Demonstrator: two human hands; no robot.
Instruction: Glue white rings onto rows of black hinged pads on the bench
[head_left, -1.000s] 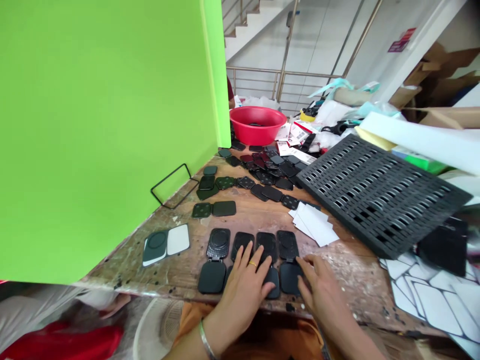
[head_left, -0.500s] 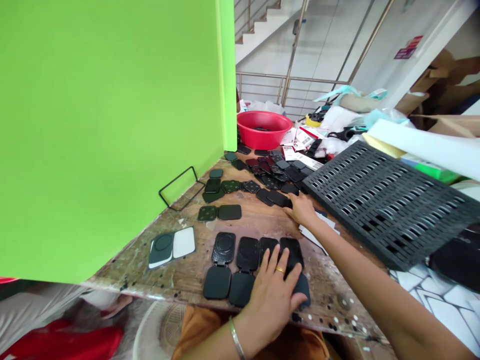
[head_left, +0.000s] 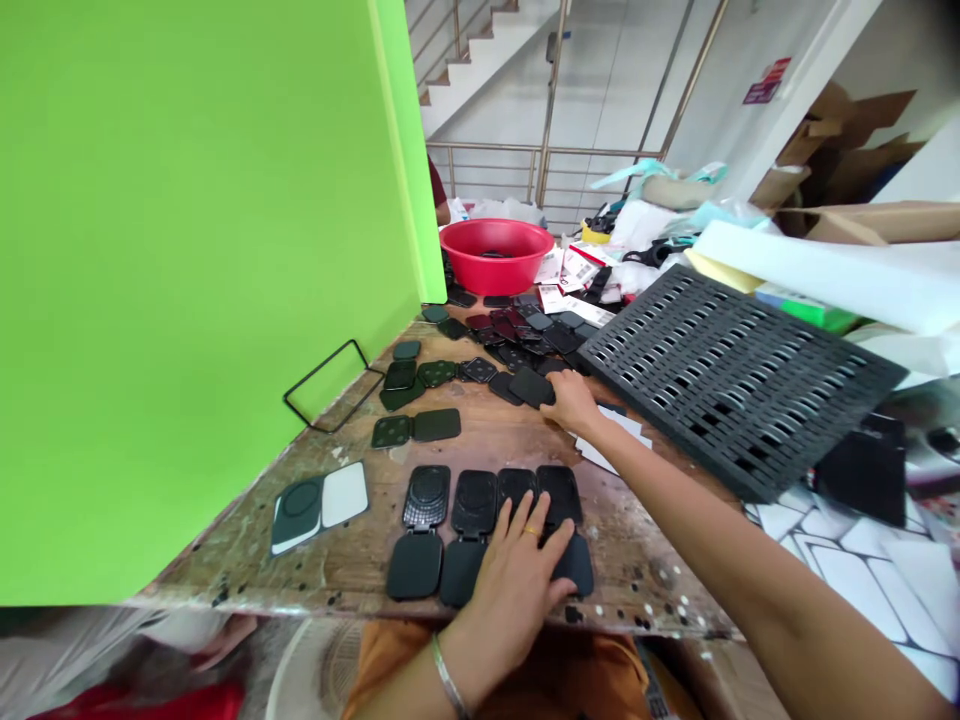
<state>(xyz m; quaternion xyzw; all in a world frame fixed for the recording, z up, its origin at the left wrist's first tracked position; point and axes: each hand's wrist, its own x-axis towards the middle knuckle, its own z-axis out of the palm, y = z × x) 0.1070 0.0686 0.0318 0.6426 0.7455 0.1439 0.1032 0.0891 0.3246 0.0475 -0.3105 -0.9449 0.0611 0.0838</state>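
My left hand (head_left: 517, 570), with a ring and a bangle, lies flat with fingers spread over a row of black hinged folding pads at the table's front. To its left, one opened folding pad (head_left: 426, 497) shows a circular pattern on its upper half. My right hand (head_left: 572, 402) reaches across to the far pile, fingers closed on the edge of a black square panel (head_left: 532, 388). Its fingertips are partly hidden. Under my right wrist lie white sheets (head_left: 611, 440). A dark green hinged pair (head_left: 436, 425) rests mid-table.
A green partition (head_left: 210, 300) walls off the left, with a black wire stand (head_left: 330, 385) against it. The black slotted rack (head_left: 739, 380) fills the right side. At the back stands a red basin (head_left: 496, 270). A grey-and-white folding pad (head_left: 343, 495) lies front left.
The view has turned slightly right, so everything sits farther left. My right fingers have closed on the edge of the black panel, which looks slightly tilted up. My left hand stays on the pads.
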